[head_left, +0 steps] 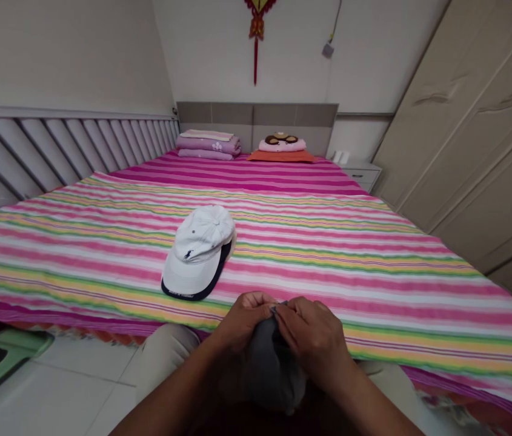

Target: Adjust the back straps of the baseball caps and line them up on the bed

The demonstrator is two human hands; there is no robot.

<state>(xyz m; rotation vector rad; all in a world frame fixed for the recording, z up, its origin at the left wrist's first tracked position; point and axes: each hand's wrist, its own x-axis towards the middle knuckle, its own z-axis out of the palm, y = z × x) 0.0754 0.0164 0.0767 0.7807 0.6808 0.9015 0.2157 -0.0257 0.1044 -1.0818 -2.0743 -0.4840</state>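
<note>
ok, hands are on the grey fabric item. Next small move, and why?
Probably ease the right hand slightly away from the left hand to open the pinched edge: both hands' fingertips meet at the top of the grey fabric item, hiding what they grip. The white cap lies apart on the bed.

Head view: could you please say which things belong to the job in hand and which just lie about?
In use, it seems: grey cloth item, held by left hand and right hand.
Lying about, apparently: white cap; purple bedding; green stool.
</note>
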